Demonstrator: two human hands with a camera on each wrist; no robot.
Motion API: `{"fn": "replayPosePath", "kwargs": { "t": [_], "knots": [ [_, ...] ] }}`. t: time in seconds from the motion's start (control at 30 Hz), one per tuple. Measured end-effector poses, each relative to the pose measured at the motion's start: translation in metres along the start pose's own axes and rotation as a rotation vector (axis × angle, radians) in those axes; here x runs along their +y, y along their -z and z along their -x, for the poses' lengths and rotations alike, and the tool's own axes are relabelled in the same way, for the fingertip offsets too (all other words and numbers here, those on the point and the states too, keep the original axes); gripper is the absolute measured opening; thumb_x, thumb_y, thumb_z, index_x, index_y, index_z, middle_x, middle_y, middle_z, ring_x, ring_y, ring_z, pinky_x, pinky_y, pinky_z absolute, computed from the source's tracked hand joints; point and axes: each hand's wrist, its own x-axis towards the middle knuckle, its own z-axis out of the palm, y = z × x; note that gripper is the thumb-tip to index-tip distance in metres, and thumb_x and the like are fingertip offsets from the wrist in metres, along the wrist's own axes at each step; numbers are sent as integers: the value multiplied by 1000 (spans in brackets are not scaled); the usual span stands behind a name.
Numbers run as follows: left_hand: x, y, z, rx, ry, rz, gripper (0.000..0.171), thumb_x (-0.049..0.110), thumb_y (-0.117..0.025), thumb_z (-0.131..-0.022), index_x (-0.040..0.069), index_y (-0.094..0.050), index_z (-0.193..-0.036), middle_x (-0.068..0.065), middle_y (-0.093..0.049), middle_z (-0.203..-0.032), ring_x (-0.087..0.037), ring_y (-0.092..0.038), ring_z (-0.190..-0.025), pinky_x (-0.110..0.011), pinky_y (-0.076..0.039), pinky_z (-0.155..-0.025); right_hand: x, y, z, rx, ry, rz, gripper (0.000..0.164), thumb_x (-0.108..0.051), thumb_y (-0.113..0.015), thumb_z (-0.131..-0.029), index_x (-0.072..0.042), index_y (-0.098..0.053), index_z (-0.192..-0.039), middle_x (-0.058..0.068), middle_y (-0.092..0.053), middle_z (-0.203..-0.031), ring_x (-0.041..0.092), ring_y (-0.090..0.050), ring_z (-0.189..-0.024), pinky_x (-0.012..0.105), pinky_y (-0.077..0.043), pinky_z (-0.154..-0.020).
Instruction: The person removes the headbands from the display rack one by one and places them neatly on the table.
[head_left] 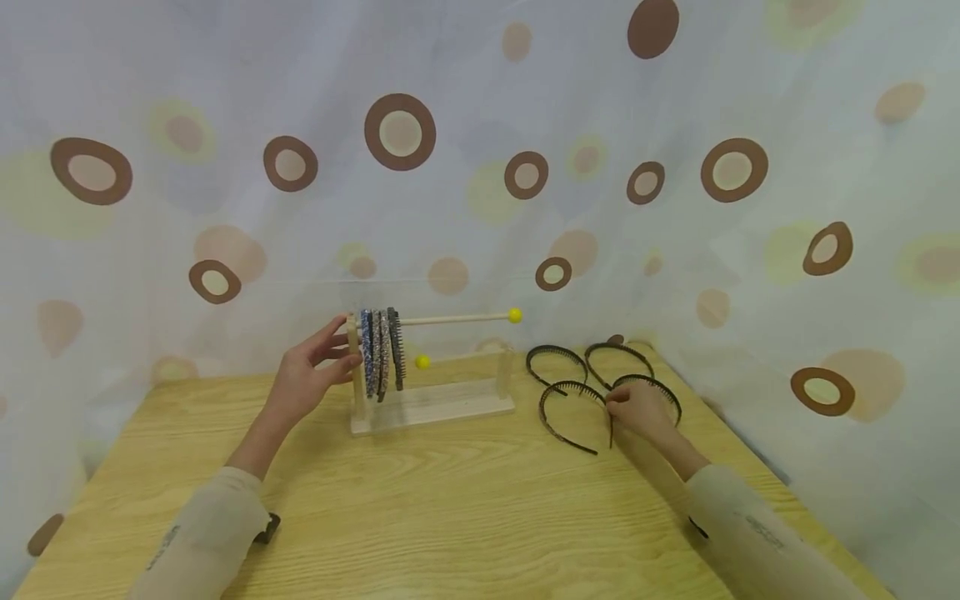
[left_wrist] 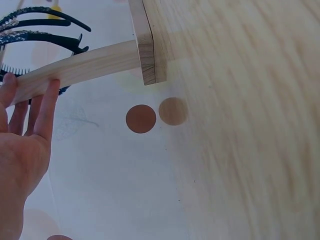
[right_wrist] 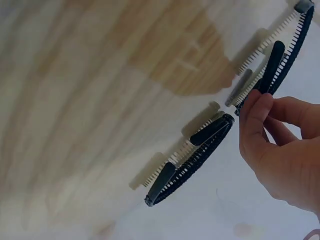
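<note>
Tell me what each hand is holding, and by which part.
Left hand: the wooden stand, gripped by the upper part of one upright. Right hand: a black headband, pinched near one end.

Left sleeve (head_left: 202, 533): off-white, long, to the near left of the wooden rack (head_left: 442, 408)
Left print (head_left: 163, 546): small dark lettering, on the sleeve's side away from the rack
Left black piece (head_left: 267, 528): angular, jutting out toward the rack's side
Right sleeve (head_left: 757, 542): matching off-white, to the near right of the rack
Right print (head_left: 765, 532): similar dark lettering
Right black piece (head_left: 697, 527): thin sliver on the rack's side, perhaps a strap
</note>
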Motion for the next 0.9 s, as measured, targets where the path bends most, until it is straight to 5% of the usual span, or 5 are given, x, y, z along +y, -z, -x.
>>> {"fn": "replayPosePath", "kwargs": {
  "t": [0.17,0.43,0.7,0.9],
  "knots": [
    [15,-2,2,3,-13,8,70,3,-69,-98,10,-36,-159,-28,-54,-139,-21,-63,-112,-44,-62,-81,1,-2,-4,34,69,33,12,6,-68,-91,13,-74,-98,25,-71,-98,45,-67,-93,54,-61,-76],
    [36,-5,8,0,1,-10,68,6,-70,-98,10,-38,-159,-28,-55,-138,-23,-63,-113,-43,-61,-82,-1,-1,-3,36,37,51,13,6,-68,-91,13,-73,-100,25,-71,-99,43,-67,-93,51,-61,-73],
    [18,-3,4,-1,-9,0,69,7,-70,-99,15,-37,-159,-27,-54,-140,-35,-59,-118,-43,-62,-82,-14,9,2,21,-19,29,27,-7,-66,-98,11,-68,-118,25,-69,-108,42,-66,-97,54,-60,-78],
    [-1,0,0,-2,-18,12,70,15,-73,-98,24,-40,-159,-22,-56,-140,-33,-60,-119,-37,-62,-80,-49,19,0,50,27,-23,31,-15,-66,-100,4,-68,-123,21,-71,-108,34,-68,-91,41,-61,-65]
  ]
}}
